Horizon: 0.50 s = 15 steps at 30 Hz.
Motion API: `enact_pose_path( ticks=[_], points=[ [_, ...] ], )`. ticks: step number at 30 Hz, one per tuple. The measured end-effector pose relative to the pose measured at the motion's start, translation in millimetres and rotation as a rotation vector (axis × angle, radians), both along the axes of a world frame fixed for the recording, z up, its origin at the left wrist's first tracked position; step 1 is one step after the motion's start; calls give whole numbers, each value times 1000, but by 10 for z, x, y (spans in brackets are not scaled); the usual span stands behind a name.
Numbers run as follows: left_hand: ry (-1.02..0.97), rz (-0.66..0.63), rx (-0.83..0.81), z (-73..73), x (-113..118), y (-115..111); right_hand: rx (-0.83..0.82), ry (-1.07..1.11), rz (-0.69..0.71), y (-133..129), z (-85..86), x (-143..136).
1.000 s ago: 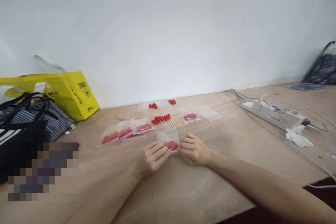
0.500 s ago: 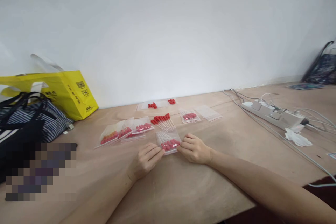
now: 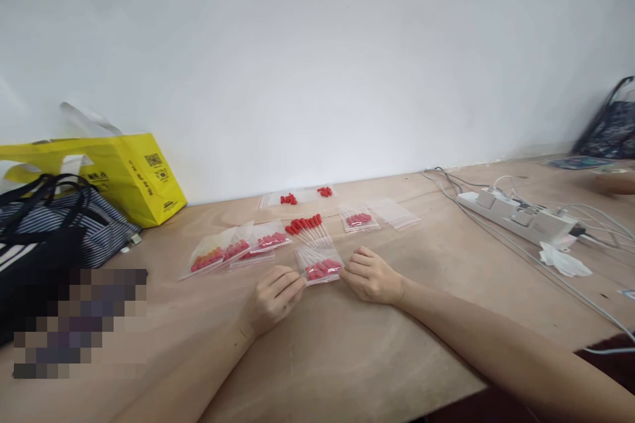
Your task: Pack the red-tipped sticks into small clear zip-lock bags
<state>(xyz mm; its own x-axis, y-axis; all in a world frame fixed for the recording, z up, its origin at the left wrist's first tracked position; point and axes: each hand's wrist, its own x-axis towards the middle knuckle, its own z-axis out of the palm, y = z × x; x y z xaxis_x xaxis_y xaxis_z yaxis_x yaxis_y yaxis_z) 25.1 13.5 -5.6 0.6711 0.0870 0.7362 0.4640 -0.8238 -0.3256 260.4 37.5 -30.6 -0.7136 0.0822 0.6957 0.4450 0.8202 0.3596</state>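
Note:
A small clear zip bag (image 3: 322, 269) lies on the table in front of me, with several red-tipped white sticks inside, tips toward me. My left hand (image 3: 278, 296) is closed in a pinch at its near left corner. At the right edge, my right hand (image 3: 372, 276) pinches the bag with its fingers curled. Just behind, loose red-tipped sticks (image 3: 307, 228) lie fanned out, partly covered by the bag's far end. Filled zip bags (image 3: 270, 238) overlap to the left. Another filled bag (image 3: 358, 218) sits farther back, beside a flat, empty bag (image 3: 394, 213).
More red-tipped sticks lie on a clear bag (image 3: 307, 197) by the wall. A yellow bag (image 3: 133, 178) and a striped bag (image 3: 104, 228) stand at left. Right are a power strip (image 3: 516, 217), cables and a crumpled tissue (image 3: 565, 261). A blurred skin-toned shape (image 3: 615, 180) shows far right.
The bag between my hands has shifted slightly away from me, and its near edge lies flatter. My hands have barely moved. A skin-toned shape has come in at the far right edge.

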Motion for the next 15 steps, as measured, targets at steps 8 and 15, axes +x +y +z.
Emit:
enact_pose_path(
  ticks=[8, 15],
  points=[
    [104, -62, 59, -108, 148, 93, -95, 67, -8, -96, 54, -151],
    [175, -89, 136, -81, 162, 86, -204, 73, 19, -103, 27, -170]
  ],
)
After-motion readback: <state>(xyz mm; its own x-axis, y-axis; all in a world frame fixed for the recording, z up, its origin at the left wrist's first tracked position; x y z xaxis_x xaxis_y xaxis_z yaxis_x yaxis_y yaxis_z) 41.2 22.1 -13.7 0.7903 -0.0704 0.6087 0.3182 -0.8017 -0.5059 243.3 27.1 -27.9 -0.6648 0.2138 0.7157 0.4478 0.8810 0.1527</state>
